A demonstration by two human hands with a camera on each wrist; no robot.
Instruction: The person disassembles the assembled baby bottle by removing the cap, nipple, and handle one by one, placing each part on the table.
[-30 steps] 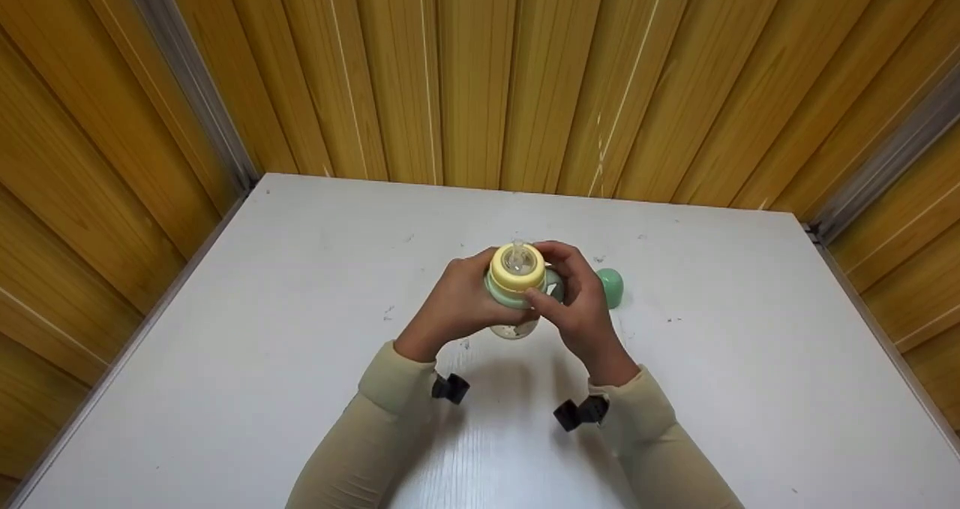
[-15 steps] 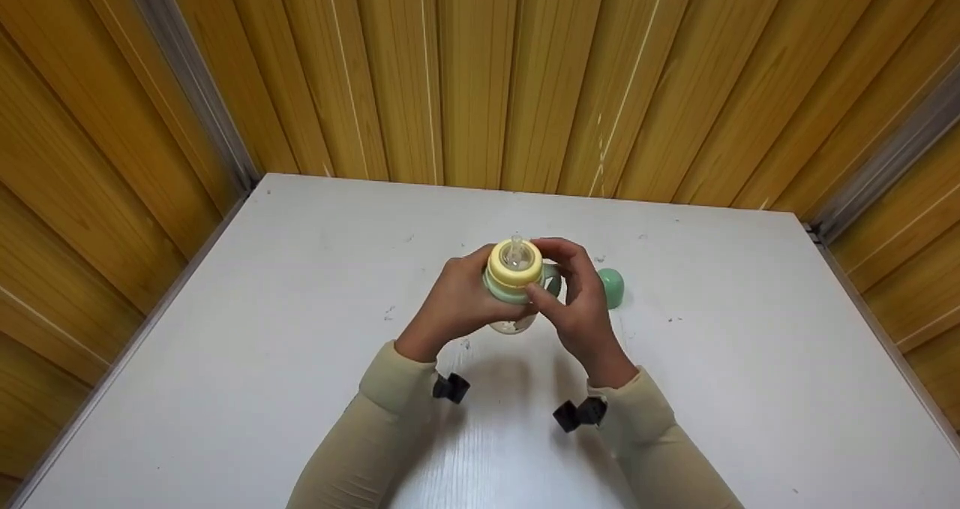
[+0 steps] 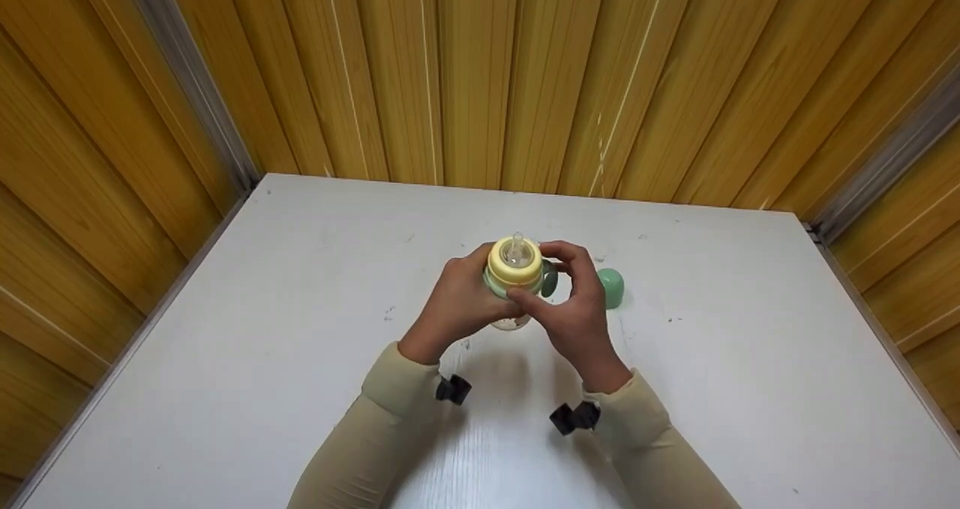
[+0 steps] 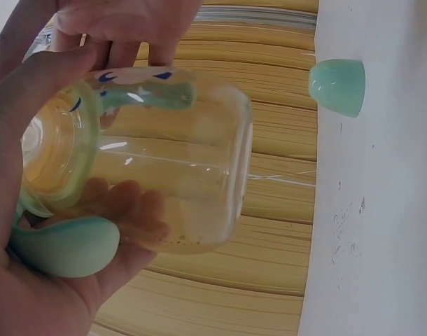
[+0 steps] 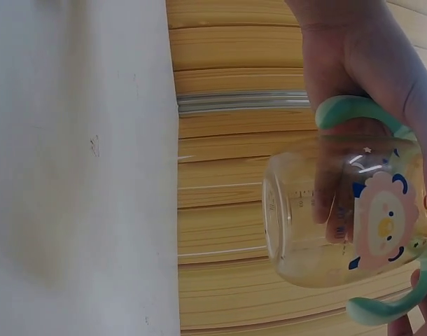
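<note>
One clear bottle (image 5: 373,224), raised over one white surface (image 3: 225,389).
Left grip (image 3: 459,295) curls round its upper part; right grip (image 3: 576,310) pinches the smooth yellow collar (image 3: 516,274). Two curved green handles (image 5: 376,313), one see-through teat (image 3: 517,242); one domed, glossy green cap (image 3: 613,289) stands near the right grip.

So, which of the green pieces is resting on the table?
The domed green cap, standing by itself; the green handles and collar are on the bottle, above the table.
</note>
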